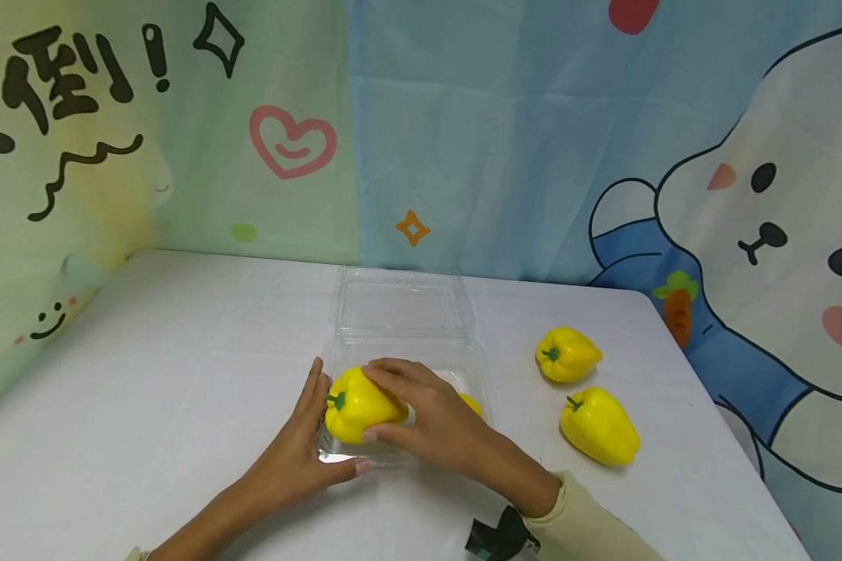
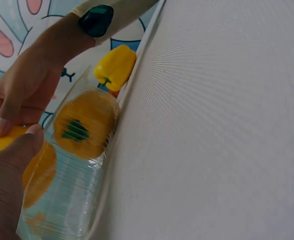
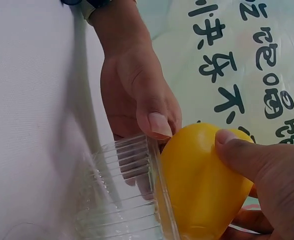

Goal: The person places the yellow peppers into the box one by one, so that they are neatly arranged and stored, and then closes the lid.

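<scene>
A yellow bell pepper [image 1: 359,407] with a green stem is gripped by my right hand [image 1: 431,405], thumb on its near side and fingers over its top. It is over the left half of a clear plastic clamshell box [image 1: 477,366], whose lid lies folded back. Along the box's left wall and front corner, my left hand [image 1: 302,444] touches with extended fingers and thumb. A second bell pepper [image 2: 81,122] sits inside the box, seen through its wall in the left wrist view; my right hand mostly covers it in the head view.
To the right of the box, two more yellow bell peppers lie on the white table, one farther back [image 1: 567,355] and one nearer [image 1: 599,427]. A printed curtain [image 1: 463,156] hangs behind the table. A black strap device [image 1: 498,536] is at my right wrist.
</scene>
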`<state>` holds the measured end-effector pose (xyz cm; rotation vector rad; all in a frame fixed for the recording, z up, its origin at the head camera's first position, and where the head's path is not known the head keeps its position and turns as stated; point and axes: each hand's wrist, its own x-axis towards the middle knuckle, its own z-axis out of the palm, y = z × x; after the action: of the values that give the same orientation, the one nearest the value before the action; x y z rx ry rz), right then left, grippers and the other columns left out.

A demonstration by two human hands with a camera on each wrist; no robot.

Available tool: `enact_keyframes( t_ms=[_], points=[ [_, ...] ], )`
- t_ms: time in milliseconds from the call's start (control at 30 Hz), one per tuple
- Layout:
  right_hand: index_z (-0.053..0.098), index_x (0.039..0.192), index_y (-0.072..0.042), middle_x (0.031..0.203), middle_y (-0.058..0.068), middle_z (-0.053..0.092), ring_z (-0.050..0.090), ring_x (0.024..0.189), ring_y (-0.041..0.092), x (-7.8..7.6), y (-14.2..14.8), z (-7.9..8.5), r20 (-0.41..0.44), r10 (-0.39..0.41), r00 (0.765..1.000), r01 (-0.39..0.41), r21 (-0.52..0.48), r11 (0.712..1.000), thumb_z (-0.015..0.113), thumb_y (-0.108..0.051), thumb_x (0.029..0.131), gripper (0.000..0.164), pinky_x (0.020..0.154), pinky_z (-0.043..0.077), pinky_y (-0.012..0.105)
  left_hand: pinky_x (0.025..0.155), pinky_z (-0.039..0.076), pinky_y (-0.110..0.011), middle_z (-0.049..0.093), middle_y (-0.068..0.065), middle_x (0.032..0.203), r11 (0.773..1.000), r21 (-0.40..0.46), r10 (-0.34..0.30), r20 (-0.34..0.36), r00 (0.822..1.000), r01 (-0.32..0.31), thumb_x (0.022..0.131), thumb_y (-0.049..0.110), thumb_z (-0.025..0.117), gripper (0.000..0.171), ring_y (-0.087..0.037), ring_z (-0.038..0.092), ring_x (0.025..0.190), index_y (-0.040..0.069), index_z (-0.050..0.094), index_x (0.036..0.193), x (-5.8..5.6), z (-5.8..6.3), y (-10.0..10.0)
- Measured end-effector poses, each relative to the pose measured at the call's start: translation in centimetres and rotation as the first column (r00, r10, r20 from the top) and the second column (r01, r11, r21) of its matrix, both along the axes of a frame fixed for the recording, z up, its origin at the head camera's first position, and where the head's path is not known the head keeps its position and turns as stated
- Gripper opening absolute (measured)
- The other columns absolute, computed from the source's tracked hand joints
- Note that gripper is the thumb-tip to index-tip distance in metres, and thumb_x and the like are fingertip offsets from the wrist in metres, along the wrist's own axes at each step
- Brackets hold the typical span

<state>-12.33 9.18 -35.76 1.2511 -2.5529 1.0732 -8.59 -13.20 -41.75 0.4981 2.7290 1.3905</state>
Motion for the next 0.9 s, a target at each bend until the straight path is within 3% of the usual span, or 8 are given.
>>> enact_keyframes(
  t_ms=[433, 900],
  points=[
    [0.054, 0.139, -0.007, 0.137, 0.002, 0.052, 0.047, 0.127, 0.015, 0.0, -0.4, -0.7, 0.064, -0.017, 0.998, 0.011, 0.095, 0.995, 0.078, -0.036, 0.082, 0.068, 0.104, 0.040, 0.031, 0.109, 0.024, -0.056, -0.017, 0.005, 0.160, 1.000, -0.004, -0.004, -0.005, 1.000, 0.004, 0.071, 0.055, 0.081, 0.125, -0.032, 0.013, 0.145, -0.004, 0.008, 0.153, 0.0, -0.2, -0.1],
    [0.057, 0.136, -0.008, 0.133, 0.004, 0.055, 0.051, 0.122, 0.018, -0.2, -0.4, -1.4, 0.027, -0.045, 0.999, 0.041, 0.133, 0.990, 0.078, -0.042, 0.080, 0.068, 0.102, 0.042, 0.034, 0.109, 0.023, -0.055, -0.016, 0.001, 0.161, 1.000, -0.001, -0.005, -0.010, 1.000, 0.005, 0.073, 0.053, 0.081, 0.123, -0.033, 0.006, 0.146, -0.005, 0.008, 0.153, -0.1, -0.2, 0.0]
  ],
)
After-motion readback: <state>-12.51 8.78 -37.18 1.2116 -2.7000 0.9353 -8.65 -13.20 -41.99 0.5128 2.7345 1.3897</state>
